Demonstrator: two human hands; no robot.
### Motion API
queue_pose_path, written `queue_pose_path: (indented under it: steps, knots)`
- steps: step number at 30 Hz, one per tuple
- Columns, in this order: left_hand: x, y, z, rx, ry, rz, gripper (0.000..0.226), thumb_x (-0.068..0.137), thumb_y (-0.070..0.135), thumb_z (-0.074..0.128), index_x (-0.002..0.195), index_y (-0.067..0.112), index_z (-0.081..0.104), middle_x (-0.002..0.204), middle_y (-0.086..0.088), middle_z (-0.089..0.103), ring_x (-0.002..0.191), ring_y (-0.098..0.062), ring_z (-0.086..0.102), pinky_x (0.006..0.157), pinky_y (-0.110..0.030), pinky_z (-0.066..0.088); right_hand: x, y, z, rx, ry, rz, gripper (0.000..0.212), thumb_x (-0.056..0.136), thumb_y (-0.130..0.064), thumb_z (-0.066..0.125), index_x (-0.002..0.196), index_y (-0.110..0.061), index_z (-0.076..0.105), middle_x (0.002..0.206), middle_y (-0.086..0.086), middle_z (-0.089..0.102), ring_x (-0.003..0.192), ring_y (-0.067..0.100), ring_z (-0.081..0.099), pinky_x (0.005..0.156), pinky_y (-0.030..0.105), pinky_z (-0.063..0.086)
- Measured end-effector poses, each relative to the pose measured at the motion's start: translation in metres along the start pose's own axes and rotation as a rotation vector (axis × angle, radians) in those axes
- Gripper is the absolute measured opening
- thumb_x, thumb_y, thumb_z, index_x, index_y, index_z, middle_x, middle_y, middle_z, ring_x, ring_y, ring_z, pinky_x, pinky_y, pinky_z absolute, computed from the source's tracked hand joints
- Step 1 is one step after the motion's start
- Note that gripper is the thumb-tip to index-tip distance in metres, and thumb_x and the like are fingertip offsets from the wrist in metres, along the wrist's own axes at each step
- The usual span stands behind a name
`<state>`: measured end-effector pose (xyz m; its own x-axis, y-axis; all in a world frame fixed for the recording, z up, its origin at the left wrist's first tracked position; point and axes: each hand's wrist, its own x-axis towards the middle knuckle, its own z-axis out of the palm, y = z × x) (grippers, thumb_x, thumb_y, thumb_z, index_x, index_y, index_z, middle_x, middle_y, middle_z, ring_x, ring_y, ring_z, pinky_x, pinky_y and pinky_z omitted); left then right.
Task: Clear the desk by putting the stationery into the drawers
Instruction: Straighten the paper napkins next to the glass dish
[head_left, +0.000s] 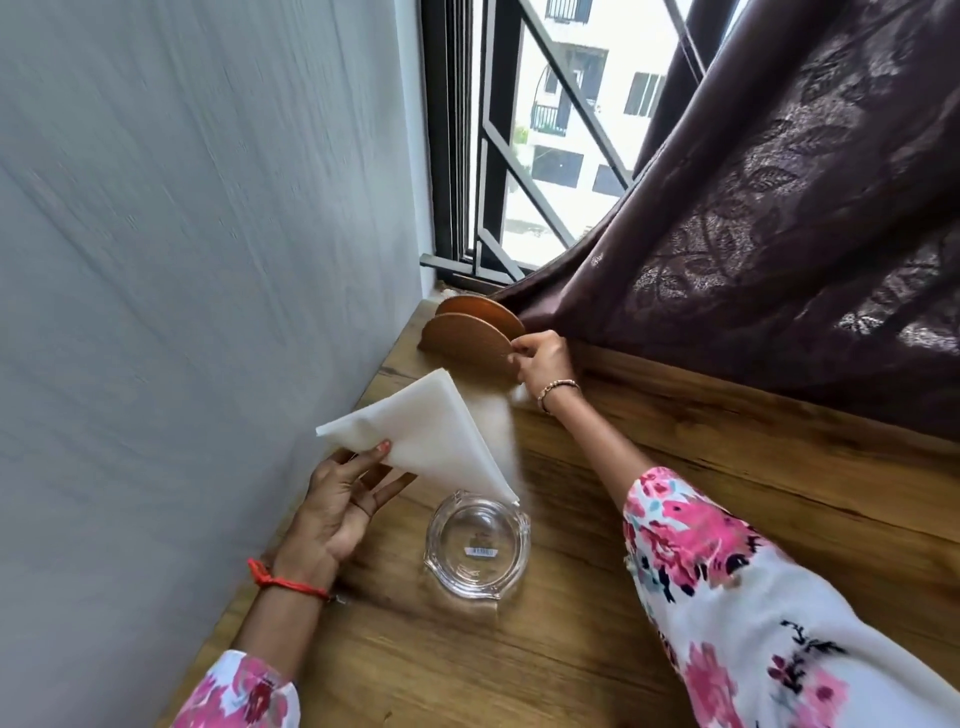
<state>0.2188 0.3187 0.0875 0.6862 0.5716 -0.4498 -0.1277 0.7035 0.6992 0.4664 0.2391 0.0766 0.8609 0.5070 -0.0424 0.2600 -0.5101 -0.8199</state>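
One folded white paper stack (431, 431), one wooden holder (467, 343) and one glass dish (475, 551) at a desk (545, 649) corner.
The left hand (337, 504), at 8 o'clock, palm up, pinches the paper stack between thumb and fingers, above the desk. The right hand (545, 358), near the centre, pinches the edge of the two-plate holder, which stands at 12 o'clock from the dish. Grey wall (182, 234) at 9 o'clock, window (550, 130) at 12, dark curtain (779, 208) at 2.

One camera only, worn on the head, looks forward and down, close over the brown wooden desk (571, 649); grey wall (182, 260) left, dark-framed window (493, 156) far.
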Motion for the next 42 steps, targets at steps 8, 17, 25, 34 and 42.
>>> queue_pose_path:
  steps: [8, 17, 25, 34, 42]
  knots:
    - [-0.015, -0.001, 0.009, -0.027, -0.107, 0.020, 0.043, 0.059, 0.002, 0.071, 0.099, 0.011, 0.058, 0.081, 0.002, 0.074, 0.078, -0.014, 0.071, 0.056, -0.035, 0.058, -0.050, 0.024, -0.042, -0.126, -0.075, -0.041, 0.017, 0.079, 0.001, 0.062, 0.092, -0.003, 0.072, 0.053, -0.006, 0.054, 0.036, 0.000, 0.046, 0.040, 0.010, 0.035]
    - [-0.024, -0.004, 0.032, -0.186, -0.161, 0.082, 0.073, 0.026, 0.009, 0.092, 0.093, 0.014, 0.063, 0.096, -0.004, 0.072, 0.091, -0.021, 0.070, 0.063, -0.040, 0.059, -0.071, 0.021, -0.059, -0.101, -0.110, -0.034, 0.030, 0.079, -0.005, 0.066, 0.109, -0.008, 0.066, 0.076, 0.003, 0.065, 0.039, -0.005, 0.048, 0.043, 0.011, 0.040]
    - [-0.016, 0.002, 0.074, -0.308, -0.137, 0.122, 0.034, 0.060, -0.008, 0.073, 0.087, 0.007, 0.058, 0.085, -0.006, 0.071, 0.084, -0.023, 0.068, 0.070, -0.048, 0.057, -0.083, -0.039, -0.110, 0.342, -0.456, -0.070, 0.036, 0.079, -0.003, 0.066, 0.114, -0.001, 0.058, 0.078, 0.005, 0.063, 0.055, 0.005, 0.063, 0.047, 0.021, 0.054]
    - [0.010, -0.003, 0.068, 0.119, -0.004, 0.243, 0.025, 0.076, -0.011, 0.061, 0.099, -0.002, 0.060, 0.082, -0.004, 0.071, 0.073, -0.010, 0.070, 0.075, -0.030, 0.058, -0.057, -0.013, -0.097, 0.217, -0.127, -0.094, 0.024, 0.074, 0.015, 0.063, 0.097, 0.008, 0.066, 0.068, 0.001, 0.062, 0.043, -0.004, 0.057, 0.044, 0.011, 0.050]
    - [0.024, -0.008, 0.048, 0.488, 0.056, 0.379, 0.020, 0.075, -0.004, 0.068, 0.085, 0.012, 0.063, 0.064, 0.009, 0.067, 0.062, 0.002, 0.058, 0.057, -0.012, 0.045, -0.048, 0.011, -0.075, 0.222, -0.074, -0.021, 0.020, 0.071, 0.017, 0.063, 0.090, 0.011, 0.067, 0.040, -0.019, 0.059, 0.039, -0.007, 0.052, 0.044, 0.005, 0.045]
